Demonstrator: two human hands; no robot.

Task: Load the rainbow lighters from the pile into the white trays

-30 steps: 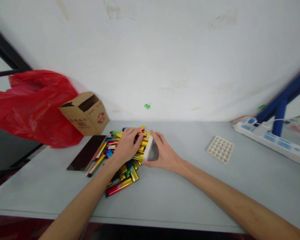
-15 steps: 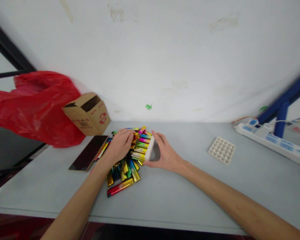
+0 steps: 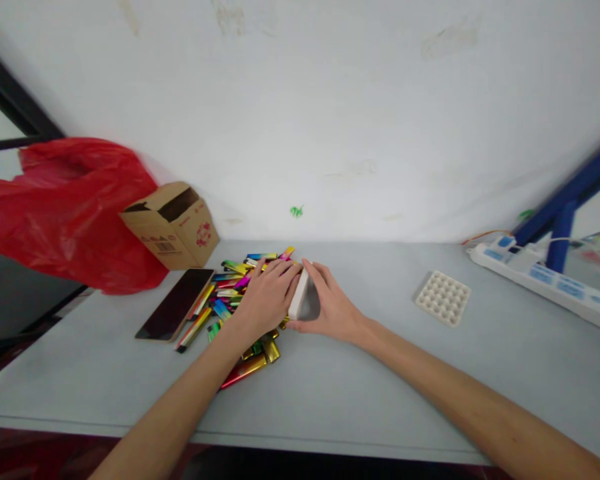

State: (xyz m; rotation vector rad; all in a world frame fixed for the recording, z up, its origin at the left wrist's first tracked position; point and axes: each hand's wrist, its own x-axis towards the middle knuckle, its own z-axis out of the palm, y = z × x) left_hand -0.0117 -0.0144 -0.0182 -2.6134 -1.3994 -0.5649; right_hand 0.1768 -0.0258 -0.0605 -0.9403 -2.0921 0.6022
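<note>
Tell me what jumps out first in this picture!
The pile of shiny colourful sticks in the middle of the grey table, where the left hand rests on them beside a white tray held on edge by the right hand. Then the big red bag at the left.

The single camera rides on the person's head, looking forward and down across the grey surface [image 3: 360, 393] toward the white wall [image 3: 330, 120] behind it. It sits close: both forearms run in from the bottom edge, and the left hand [image 3: 265, 303] and right hand [image 3: 333, 310] meet mid-frame. The wide lens reaches a red bag [image 3: 65, 207] at far left and a power strip [image 3: 545, 283] at far right.
</note>
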